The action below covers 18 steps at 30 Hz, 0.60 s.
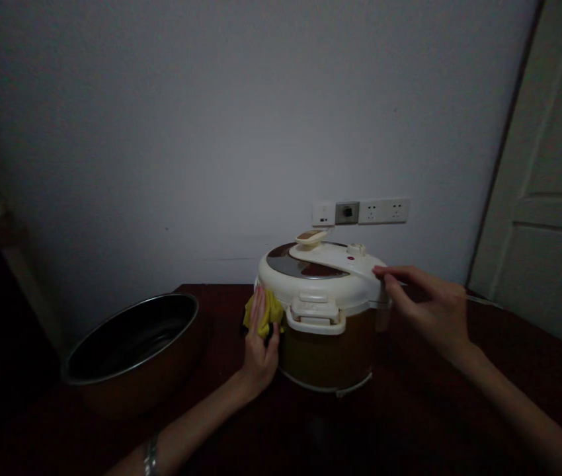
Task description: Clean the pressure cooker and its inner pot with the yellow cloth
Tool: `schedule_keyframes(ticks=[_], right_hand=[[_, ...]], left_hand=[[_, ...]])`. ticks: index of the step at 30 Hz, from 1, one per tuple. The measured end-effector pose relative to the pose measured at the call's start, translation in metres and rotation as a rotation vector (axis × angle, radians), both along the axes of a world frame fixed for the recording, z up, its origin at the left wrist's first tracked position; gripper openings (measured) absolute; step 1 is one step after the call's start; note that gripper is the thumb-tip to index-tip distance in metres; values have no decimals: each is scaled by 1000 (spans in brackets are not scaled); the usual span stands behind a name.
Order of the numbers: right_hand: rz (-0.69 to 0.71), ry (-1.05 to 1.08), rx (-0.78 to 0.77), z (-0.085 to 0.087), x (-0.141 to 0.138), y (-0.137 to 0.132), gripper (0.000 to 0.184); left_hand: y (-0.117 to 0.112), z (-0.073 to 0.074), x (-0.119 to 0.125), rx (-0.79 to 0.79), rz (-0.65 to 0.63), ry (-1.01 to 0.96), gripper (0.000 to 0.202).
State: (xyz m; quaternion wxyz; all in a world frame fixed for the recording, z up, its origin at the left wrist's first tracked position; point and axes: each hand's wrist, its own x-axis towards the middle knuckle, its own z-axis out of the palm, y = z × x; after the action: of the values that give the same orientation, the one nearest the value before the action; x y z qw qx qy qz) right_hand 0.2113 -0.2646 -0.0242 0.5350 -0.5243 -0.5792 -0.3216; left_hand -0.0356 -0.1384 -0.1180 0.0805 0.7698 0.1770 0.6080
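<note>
At lower centre, the cooker was apparently being wiped, yellow cloth pressed to it by the left grip, lid touched by the narrow right grip, bracing seemingly needed next.

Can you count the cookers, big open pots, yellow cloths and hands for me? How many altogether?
Pressure cooker: 1
Big open pot: 1
Yellow cloth: 1
Hands, left hand and right hand: 2
Total: 5
</note>
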Motion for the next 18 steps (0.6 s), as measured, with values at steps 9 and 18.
schedule_keyframes(ticks=[9,18], right_hand=[[15,4,0,0,-1,-1,16],[69,43,-28,4,-1,-3,15]], left_hand=[[-25,-43,3,592,-43,599,66],[-65,-3,80,958,257,700,46]])
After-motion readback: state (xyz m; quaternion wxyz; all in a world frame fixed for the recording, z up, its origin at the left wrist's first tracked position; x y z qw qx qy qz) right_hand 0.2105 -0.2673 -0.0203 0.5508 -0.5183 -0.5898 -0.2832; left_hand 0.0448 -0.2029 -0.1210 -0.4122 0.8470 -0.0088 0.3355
